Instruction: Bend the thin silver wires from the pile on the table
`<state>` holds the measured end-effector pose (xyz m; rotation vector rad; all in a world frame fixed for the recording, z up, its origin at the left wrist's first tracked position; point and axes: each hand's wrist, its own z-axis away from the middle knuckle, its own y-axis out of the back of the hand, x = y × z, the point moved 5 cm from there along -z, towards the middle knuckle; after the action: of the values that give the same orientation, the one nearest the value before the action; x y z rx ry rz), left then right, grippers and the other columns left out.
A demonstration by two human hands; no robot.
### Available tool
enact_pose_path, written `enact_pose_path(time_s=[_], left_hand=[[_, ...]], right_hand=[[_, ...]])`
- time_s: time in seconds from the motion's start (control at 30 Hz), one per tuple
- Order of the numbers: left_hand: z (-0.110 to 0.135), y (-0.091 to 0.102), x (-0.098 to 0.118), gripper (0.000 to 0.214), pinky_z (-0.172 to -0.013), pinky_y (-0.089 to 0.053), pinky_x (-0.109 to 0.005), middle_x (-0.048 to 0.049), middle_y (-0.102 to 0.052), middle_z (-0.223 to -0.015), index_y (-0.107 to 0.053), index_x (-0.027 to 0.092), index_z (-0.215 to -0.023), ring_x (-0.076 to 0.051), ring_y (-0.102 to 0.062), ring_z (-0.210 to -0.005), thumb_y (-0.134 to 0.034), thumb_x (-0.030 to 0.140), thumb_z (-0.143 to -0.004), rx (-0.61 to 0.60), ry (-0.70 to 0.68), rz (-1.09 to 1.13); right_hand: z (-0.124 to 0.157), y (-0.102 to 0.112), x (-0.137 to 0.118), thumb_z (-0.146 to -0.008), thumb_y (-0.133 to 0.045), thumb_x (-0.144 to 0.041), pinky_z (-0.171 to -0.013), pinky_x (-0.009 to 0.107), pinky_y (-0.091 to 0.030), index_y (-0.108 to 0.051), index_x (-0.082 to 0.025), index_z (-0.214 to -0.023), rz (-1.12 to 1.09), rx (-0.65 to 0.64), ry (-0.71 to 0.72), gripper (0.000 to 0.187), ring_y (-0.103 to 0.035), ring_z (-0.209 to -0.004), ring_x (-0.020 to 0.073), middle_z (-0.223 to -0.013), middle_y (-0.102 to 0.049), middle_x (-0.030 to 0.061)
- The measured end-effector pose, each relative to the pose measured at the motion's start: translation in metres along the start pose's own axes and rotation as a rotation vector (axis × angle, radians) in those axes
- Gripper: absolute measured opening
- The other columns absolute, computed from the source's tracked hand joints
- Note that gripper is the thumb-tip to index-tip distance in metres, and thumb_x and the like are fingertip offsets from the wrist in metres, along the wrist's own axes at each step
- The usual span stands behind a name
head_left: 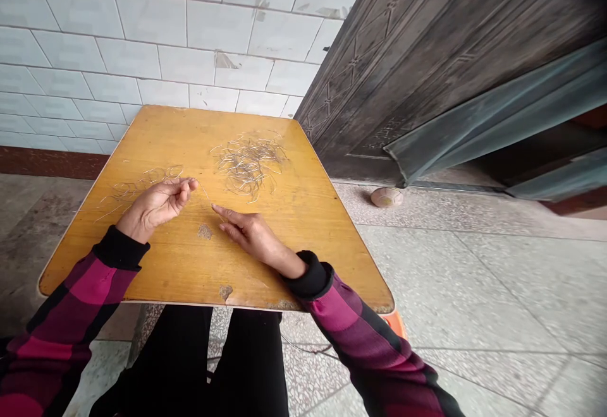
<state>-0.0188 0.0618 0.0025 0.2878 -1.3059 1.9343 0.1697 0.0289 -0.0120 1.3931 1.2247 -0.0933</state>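
Note:
My left hand (pixel 159 205) rests on the wooden table (pixel 156 139) with its fingers pinched together on a thin wire strand (pixel 205 193). The strand runs from that pinch to the fingertips of my right hand (pixel 249 234), which lies flat on the table with fingers stretched out toward the left. A tangled pile of thin wires (pixel 249 161) sits just beyond both hands at the table's middle. A smaller loose bunch of wires (pixel 142 183) lies behind my left hand near the left edge.
A white tiled wall stands behind the table. A dark carved door (pixel 427 69) leans at the right. A small round stone-like object (pixel 386 197) lies on the tiled floor by the door. An orange stool edge (pixel 396 322) shows under the table's right corner.

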Motion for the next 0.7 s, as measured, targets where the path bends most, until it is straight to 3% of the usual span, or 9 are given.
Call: enact_pose_path(time_s=[0.1, 0.4, 0.53, 0.7], left_hand=[[-0.001, 0.0, -0.002, 0.037, -0.048, -0.053, -0.008, -0.0079, -0.067, -0.069, -0.062, 0.006, -0.076, -0.005, -0.063, -0.048, -0.032, -0.005, -0.094, 0.001, 0.02, -0.026], [-0.002, -0.003, -0.01, 0.036, -0.048, -0.052, -0.007, -0.0125, -0.072, -0.072, -0.064, 0.004, -0.072, -0.005, -0.064, -0.049, -0.037, -0.007, -0.092, -0.032, 0.065, -0.229], [-0.003, -0.001, -0.015, 0.035, -0.05, -0.051, -0.006, -0.0162, -0.074, -0.081, -0.065, 0.004, -0.072, -0.004, -0.064, -0.052, -0.038, -0.007, -0.092, -0.109, 0.111, -0.321], [-0.006, 0.001, -0.021, 0.022, -0.054, -0.052, -0.007, -0.0176, -0.074, -0.09, -0.066, 0.004, -0.08, -0.008, -0.068, -0.064, -0.05, -0.008, -0.086, -0.214, 0.192, -0.411]], right_hand=[[0.002, -0.002, -0.002, -0.096, -0.046, -0.027, -0.08, 0.034, -0.053, -0.055, -0.023, -0.137, 0.104, -0.004, 0.064, 0.042, -0.069, -0.093, 0.022, -0.118, -0.07, 0.0098], [0.006, -0.005, -0.009, -0.101, -0.038, -0.033, -0.065, 0.027, -0.044, -0.064, -0.023, -0.128, 0.235, -0.165, 0.168, 0.038, -0.064, -0.071, 0.0159, -0.091, -0.072, 0.0075], [0.007, -0.002, -0.015, -0.102, -0.036, -0.034, -0.057, 0.027, -0.036, -0.066, -0.023, -0.125, 0.273, -0.211, 0.23, 0.039, -0.054, -0.059, 0.0127, -0.075, -0.065, 0.0047], [0.009, -0.003, -0.02, -0.102, -0.039, -0.031, -0.055, 0.027, -0.031, -0.068, -0.025, -0.122, 0.286, -0.251, 0.276, 0.036, -0.049, -0.057, 0.0118, -0.072, -0.062, 0.0032]])
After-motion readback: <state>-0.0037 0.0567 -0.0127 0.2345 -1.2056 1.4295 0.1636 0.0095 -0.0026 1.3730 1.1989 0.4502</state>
